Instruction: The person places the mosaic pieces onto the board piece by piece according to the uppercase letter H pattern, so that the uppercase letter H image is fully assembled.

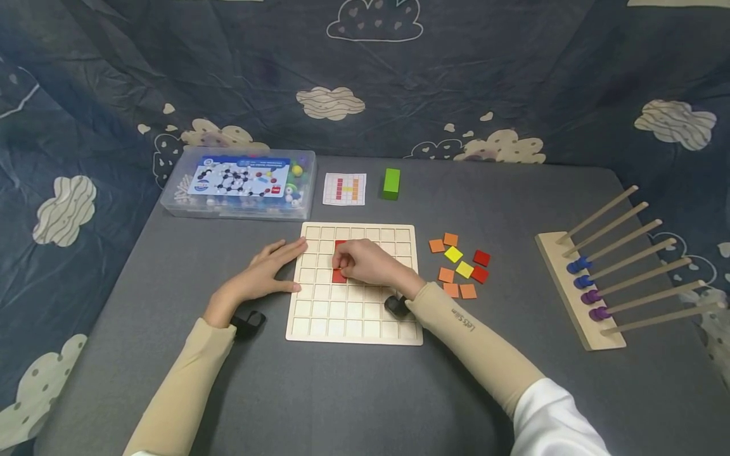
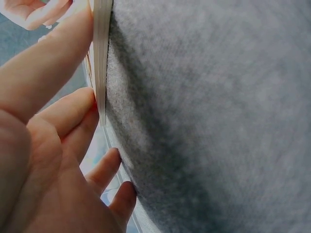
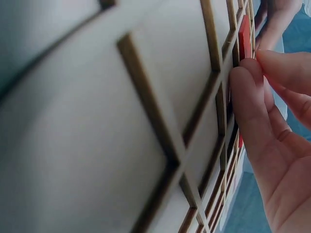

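Observation:
A pale wooden grid board (image 1: 353, 329) lies flat on the table. My left hand (image 1: 261, 272) rests at its left edge, fingers spread and fairly straight, with fingertips and thumb touching the rim; the board's side edge (image 2: 100, 58) shows up close in the left wrist view. Over the board's upper middle, my right hand (image 1: 369, 261) has thumb and finger pinched together at a red square tile (image 1: 339, 277) in a grid cell. Another red tile (image 1: 339, 242) shows above the fingers. The right wrist view has a red tile (image 3: 244, 36) just beyond the fingertips, which partly hide the pinched spot.
Loose orange, yellow tiles (image 1: 453, 254) and red tiles (image 1: 481, 258) lie right of the board. Behind it are a pattern card (image 1: 345, 190), a green block (image 1: 391, 183) and a clear plastic case (image 1: 239, 209). A wooden peg stand (image 1: 550, 253) with blue and purple pieces stands far right.

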{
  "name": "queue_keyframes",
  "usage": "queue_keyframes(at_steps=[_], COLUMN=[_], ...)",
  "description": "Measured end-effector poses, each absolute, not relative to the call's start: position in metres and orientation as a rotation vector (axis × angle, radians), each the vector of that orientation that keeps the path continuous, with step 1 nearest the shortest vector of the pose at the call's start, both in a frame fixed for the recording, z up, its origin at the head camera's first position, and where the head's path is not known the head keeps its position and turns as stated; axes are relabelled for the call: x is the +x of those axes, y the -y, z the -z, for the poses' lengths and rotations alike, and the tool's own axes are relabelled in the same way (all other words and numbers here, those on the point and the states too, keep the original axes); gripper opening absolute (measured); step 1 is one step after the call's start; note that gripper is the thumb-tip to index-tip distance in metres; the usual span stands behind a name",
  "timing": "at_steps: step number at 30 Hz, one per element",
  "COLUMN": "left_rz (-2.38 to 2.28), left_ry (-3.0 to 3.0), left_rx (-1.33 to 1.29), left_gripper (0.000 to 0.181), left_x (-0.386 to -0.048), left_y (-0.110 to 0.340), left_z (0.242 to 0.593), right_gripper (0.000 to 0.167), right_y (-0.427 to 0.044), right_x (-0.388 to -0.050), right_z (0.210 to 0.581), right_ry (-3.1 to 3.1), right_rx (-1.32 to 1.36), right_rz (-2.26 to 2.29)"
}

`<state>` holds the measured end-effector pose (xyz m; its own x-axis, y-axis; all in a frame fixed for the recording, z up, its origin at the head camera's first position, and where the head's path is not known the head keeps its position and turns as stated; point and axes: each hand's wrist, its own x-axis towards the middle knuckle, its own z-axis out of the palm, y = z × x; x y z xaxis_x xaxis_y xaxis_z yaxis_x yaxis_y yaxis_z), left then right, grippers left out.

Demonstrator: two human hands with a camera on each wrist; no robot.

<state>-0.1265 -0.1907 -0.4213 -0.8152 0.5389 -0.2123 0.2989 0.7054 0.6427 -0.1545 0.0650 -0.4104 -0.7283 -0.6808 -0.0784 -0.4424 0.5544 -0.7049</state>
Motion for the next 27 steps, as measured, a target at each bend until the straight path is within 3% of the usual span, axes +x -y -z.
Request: queue_keyframes(at_steps=[10, 27], left_rz=[-0.839, -0.847], left_ry=[-2.534, -2.531], left_rx=[0.616, 0.625], left_gripper=[0.086, 0.087], left_x=[-0.127, -0.126], left_y=[0.19, 0.191], left_z=[0.422, 0.423], right_gripper=[0.01, 0.026], right_y=[-0.099, -0.245], right_x=[-0.159, -0.157], right_z=[0.408, 0.411], right_ry=[-2.277, -2.337], right_rx=[-0.735, -0.285], right_rz=[1.286, 1.485])
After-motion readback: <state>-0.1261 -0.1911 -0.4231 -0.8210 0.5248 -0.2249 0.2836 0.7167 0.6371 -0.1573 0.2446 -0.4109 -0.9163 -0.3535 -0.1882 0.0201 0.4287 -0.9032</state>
